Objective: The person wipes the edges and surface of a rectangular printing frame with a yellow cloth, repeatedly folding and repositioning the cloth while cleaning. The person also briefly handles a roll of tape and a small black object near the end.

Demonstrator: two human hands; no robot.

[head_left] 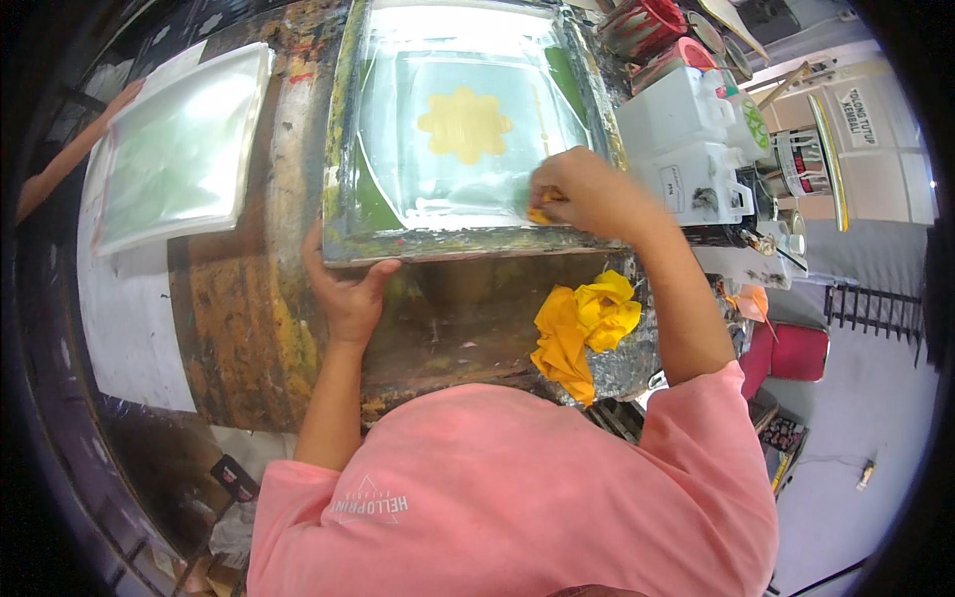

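A screen printing frame lies in front of me, its wooden edges smeared with paint. Its pale mesh shows a yellow flower shape in the middle. My left hand grips the frame's near left corner, thumb on the near edge and fingers along the side. My right hand is closed round a small yellow-orange rag, pressed to the mesh near the right corner; the fingers partly hide the rag. Two crumpled yellow cloths lie on the table, between the frame and my body.
A stack of clear plastic sheets lies on the left, where another person's hand touches its edge. White plastic jugs and paint cans crowd the right side. The table is stained with paint.
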